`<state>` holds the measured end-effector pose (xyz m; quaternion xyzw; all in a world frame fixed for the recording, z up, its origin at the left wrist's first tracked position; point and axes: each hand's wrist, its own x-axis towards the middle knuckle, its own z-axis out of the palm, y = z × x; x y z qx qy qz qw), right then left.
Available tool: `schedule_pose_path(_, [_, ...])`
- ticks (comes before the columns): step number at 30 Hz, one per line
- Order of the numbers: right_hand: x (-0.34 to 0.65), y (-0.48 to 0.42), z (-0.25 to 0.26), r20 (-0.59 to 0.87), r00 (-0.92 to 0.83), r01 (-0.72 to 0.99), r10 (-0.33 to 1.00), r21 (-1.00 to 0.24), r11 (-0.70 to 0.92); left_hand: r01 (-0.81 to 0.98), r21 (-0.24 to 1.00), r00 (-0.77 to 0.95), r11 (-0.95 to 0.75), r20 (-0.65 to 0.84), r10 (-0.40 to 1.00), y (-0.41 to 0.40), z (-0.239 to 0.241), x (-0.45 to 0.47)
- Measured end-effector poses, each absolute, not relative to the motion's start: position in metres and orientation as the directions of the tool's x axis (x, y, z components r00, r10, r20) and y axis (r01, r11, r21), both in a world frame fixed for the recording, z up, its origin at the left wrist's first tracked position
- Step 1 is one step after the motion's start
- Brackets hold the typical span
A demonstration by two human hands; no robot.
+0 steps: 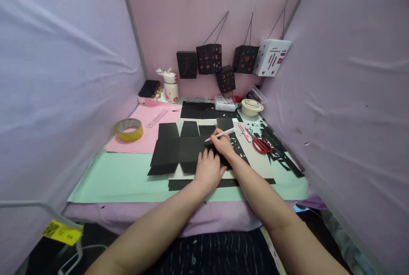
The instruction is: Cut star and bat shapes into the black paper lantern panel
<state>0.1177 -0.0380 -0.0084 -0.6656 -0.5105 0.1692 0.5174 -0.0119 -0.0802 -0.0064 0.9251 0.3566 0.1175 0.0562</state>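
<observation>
A cut black paper sheet [179,147], shaped like an unfolded box, lies on a white board [255,160] over a pale green mat [121,181]. My left hand [208,172] rests flat on the black sheet, fingers together, pressing it down. My right hand [224,145] grips a white pen-like tool [220,134], its tip touching the black sheet just left of the hand.
Red-handled scissors [261,145] and a pink tool [244,132] lie right of my hands, among black paper scraps [281,151]. A yellow tape roll [128,129] and a ruler [156,118] sit on pink paper [143,134]. Paper lanterns [209,59] hang on the back wall.
</observation>
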Motion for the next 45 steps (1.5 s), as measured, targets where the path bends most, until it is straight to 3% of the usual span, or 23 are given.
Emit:
schedule_pose_path(7, [0.1201,-0.0373,-0.0102,0.319,0.382,0.556,0.868,-0.829,0.06,0.649,0.193,0.719,-0.736,0.161,0.676,-0.0804,-0.0042,-0.0103])
schedule_pose_path(13, [0.1207,-0.0368,-0.0111,0.28,0.373,0.482,0.885,-0.873,0.073,0.651,0.194,0.716,-0.734,0.165,0.679,-0.0811,-0.0046,-0.0109])
schedule_pose_path(28, [0.1166,-0.0382,-0.0083,0.249,0.362,0.503,0.898,-0.864,0.037,0.648,0.192,0.716,-0.737,0.178,0.675,-0.0809,-0.0053,-0.0116])
schedule_pose_path(45, [0.1182,-0.037,-0.012,0.305,0.409,0.518,0.86,-0.853,0.056,0.649,0.173,0.718,-0.741,0.183,0.671,-0.0799,-0.0082,-0.012])
